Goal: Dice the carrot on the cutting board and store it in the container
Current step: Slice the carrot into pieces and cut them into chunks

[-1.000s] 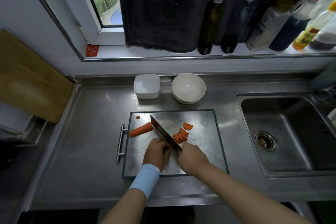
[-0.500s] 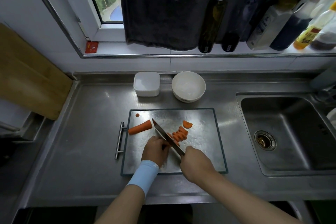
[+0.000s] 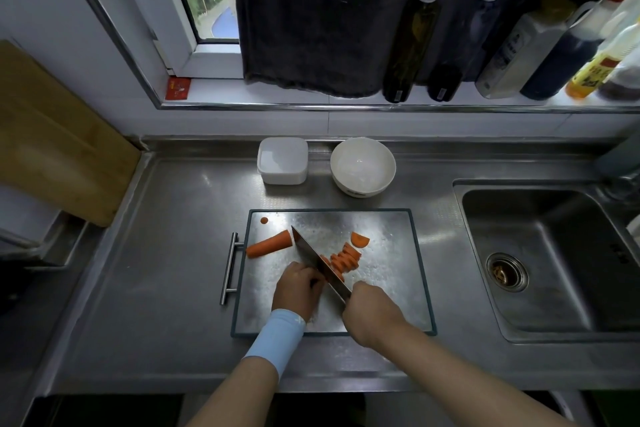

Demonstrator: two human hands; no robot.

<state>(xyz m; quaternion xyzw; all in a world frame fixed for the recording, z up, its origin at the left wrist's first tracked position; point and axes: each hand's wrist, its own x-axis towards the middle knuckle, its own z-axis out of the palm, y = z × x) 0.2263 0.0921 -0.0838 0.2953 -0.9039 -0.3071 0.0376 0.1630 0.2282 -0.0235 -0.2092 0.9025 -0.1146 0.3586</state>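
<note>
- Near the front edge of the desk (image 3: 166, 270), a steel cutting board (image 3: 384, 295) lies flat, its bar handle pointing to the left edge.
- Right hand (image 3: 372, 314) is wrapped tight round the grip of a knife (image 3: 317, 258); the blade runs diagonally away from the person across the board, edge down.
- Left hand (image 3: 298, 288), with a pale blue wristband (image 3: 277, 336), sits just left of the blade, fingers curled under and knuckles close against the steel. I cannot tell what it pins down; that is hidden under the hand.
- Right of the blade, and touching it, there's a leaning row of carrot slices (image 3: 344, 262), overlapping one another.
- One half-round slice (image 3: 360, 240) lies apart, just beyond that row.
- An uncut carrot length (image 3: 270, 244) rests on the board's left side, its cut end just beside the knife tip.
- A tiny carrot bit (image 3: 264, 220) sits at the board's far left corner.
- Along the back edge of the desk stands the white container (image 3: 282, 159), square and open-topped, with no carrot in it.
- Just right of it stands a white bowl (image 3: 362, 166).
- At the right end, a sink (image 3: 554, 270) is set into the desk.
</note>
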